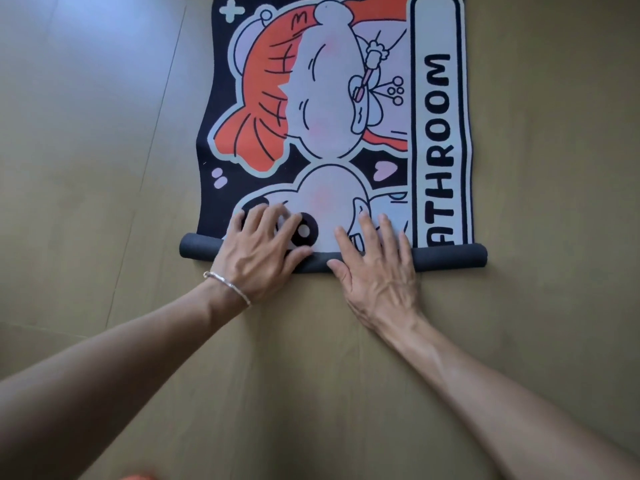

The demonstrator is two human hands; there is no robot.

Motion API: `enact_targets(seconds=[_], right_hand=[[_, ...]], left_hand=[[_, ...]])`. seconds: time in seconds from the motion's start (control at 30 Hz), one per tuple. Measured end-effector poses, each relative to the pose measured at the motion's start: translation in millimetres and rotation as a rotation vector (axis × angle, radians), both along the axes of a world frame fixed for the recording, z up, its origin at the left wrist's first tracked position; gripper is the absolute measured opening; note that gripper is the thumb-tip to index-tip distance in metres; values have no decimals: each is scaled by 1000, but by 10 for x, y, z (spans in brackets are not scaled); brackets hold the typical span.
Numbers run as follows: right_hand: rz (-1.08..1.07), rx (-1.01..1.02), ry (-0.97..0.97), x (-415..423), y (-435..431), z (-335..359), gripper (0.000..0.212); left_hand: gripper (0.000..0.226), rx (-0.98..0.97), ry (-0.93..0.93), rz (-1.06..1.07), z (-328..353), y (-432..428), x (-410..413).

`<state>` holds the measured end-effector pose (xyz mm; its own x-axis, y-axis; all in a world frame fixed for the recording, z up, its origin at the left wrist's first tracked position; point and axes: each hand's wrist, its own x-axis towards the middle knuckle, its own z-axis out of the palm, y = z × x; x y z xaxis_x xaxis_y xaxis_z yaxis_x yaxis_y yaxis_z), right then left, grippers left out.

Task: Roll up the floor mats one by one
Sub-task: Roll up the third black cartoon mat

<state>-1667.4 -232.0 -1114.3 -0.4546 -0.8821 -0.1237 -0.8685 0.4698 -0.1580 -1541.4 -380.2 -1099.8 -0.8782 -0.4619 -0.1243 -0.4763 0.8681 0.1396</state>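
My left hand (261, 247) lies flat with the fingers spread, the palm on the rolled part (450, 259) of the floor mat (329, 133) and the fingertips on the printed face. My right hand (375, 263) is beside it, at 3 o'clock from the left one, also open and flat, pressing on the same roll. Neither hand closes around anything; both only push down. A thin bracelet (227, 284) sits on my left wrist.

The roll is a dark tube across the near edge of the mat, and the flat part stretches away from me to 12 o'clock on the wooden floor (104, 168).

To do this step well, I think I must push both palms forward evenly, so that the tube stays straight and tight and its two ends do not shift sideways. My hands are both near the middle, so the ends may loosen.

The far end of the mat is cut off at the top, and the first letter of the word is under the roll. Something orange (136, 477) at 6 o'clock I cannot identify
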Motion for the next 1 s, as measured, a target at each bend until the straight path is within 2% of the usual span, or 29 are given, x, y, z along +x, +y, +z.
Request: enact_targets(seconds=[0.13,0.3,0.43,0.6,0.77,1.0], right_hand=[[0,-39,53,12,42,-28,53],[-3,-102,113,29,61,-36,53],[-12,-136,122,14,49,-27,54],[9,-117,115,4,46,14,55],[113,-30,140,-285,204,40,61],[188,-33,115,-383,303,65,59]], left_hand=[[49,-84,-18,-115,-30,58,290],[50,-119,-144,-71,23,116,241],[56,-113,-161,-75,78,44,243],[55,-129,-156,-80,51,2,364],[56,-142,-290,-2,85,46,385],[58,-150,-422,10,168,113,409]])
